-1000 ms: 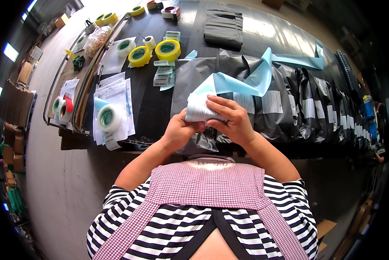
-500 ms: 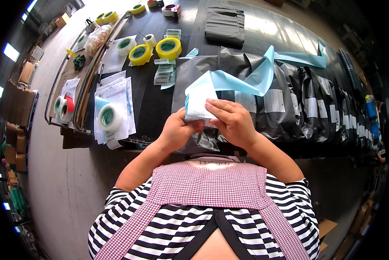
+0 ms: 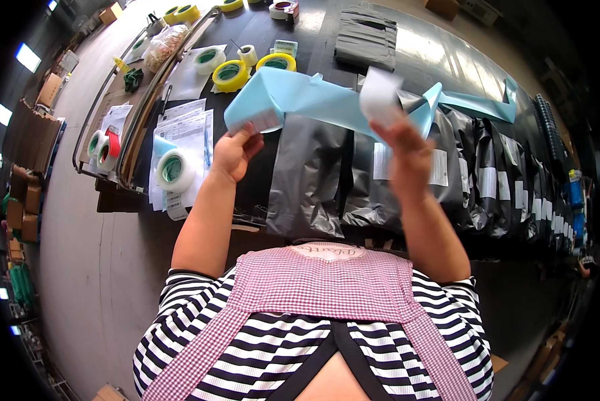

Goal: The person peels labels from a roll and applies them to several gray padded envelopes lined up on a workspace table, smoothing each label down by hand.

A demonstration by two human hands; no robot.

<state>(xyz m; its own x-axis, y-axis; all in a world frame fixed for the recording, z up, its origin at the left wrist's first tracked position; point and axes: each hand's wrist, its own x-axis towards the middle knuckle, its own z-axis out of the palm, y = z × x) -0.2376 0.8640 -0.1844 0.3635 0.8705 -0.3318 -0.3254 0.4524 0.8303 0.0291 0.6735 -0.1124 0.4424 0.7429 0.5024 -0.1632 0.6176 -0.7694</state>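
Note:
My left hand (image 3: 234,155) pinches the near end of a long light blue backing strip (image 3: 323,97), close to a printed patch on it. The strip runs rightward in loose folds over the bags. My right hand (image 3: 410,157), smeared by motion, is raised with a white label (image 3: 380,95) at its fingertips, apart from the left hand. Below and between the hands lies a dark grey plastic mailing bag (image 3: 306,177) with no label showing. To its right, another grey bag (image 3: 373,194) bears a white label, partly behind my right hand.
Several labelled grey bags (image 3: 490,177) overlap in a row to the right. A stack of folded bags (image 3: 365,41) lies at the back. Yellow tape rolls (image 3: 230,76), a clear tape roll (image 3: 174,170) and printed papers (image 3: 203,137) are at the left, beside a metal-framed cart (image 3: 129,100).
My hands have parted: the left moved left and forward with the strip's end, the right moved right and up with a white label. The strip is now stretched out between them.

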